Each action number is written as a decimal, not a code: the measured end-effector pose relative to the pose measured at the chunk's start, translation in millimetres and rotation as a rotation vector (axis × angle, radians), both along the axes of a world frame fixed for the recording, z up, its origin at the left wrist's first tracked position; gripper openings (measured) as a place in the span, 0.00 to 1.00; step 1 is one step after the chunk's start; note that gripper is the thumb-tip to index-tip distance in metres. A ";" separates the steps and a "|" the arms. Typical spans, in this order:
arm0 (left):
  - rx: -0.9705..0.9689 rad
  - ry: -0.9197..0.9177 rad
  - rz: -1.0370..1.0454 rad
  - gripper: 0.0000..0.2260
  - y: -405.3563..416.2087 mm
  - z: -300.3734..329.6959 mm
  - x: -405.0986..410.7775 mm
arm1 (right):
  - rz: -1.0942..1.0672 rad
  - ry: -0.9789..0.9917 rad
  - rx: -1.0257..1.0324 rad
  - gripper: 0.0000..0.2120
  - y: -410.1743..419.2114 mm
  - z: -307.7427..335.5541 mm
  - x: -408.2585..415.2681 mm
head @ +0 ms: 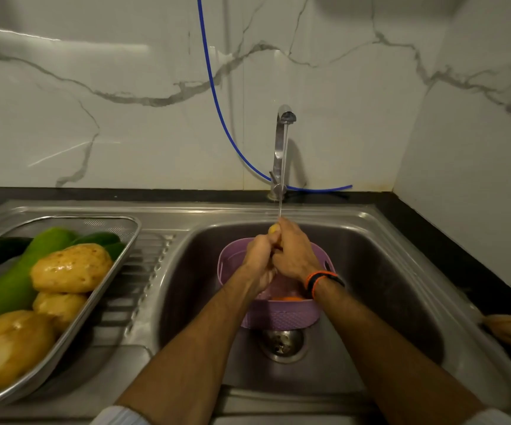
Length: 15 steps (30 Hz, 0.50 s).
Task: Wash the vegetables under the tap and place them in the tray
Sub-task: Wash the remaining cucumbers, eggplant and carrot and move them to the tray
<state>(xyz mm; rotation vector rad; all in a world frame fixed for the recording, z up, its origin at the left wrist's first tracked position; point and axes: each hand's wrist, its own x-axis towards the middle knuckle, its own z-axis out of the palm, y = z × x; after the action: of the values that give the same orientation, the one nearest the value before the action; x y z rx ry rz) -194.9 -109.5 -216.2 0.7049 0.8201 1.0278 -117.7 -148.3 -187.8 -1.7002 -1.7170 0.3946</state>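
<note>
head: potato (274,229) gripped between both hands' fingers (291,231).

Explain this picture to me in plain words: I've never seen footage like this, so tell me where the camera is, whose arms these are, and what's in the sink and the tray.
There is one picture, taken by a camera worn on a person's head, looking down at their own arms. No machine is involved. The left hand and right hand together grip a small yellow vegetable under the water running from the tap. Below them, in the steel sink, sits a purple basket with something orange inside, too hidden to name. On the drainboard to the left, a metal tray already holds three wet potatoes, a long light green gourd and dark green vegetables behind it.
</note>
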 end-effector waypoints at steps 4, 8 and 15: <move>0.067 -0.046 0.008 0.13 3.5 2.1 -4.3 | -0.058 0.063 0.217 0.23 -4.8 -6.6 -11.0; 0.081 -0.037 -0.022 0.13 8.9 0.9 -7.6 | -0.096 0.119 0.266 0.18 0.0 -7.2 -8.4; 0.048 -0.062 -0.012 0.13 10.6 1.5 -10.6 | -0.082 0.095 0.212 0.18 6.6 -12.0 -10.3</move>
<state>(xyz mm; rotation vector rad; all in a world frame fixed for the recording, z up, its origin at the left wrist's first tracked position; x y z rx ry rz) -205.6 -98.9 -214.6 0.7138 0.7389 1.0566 -128.0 -141.8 -199.8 -1.5672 -1.5566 0.2432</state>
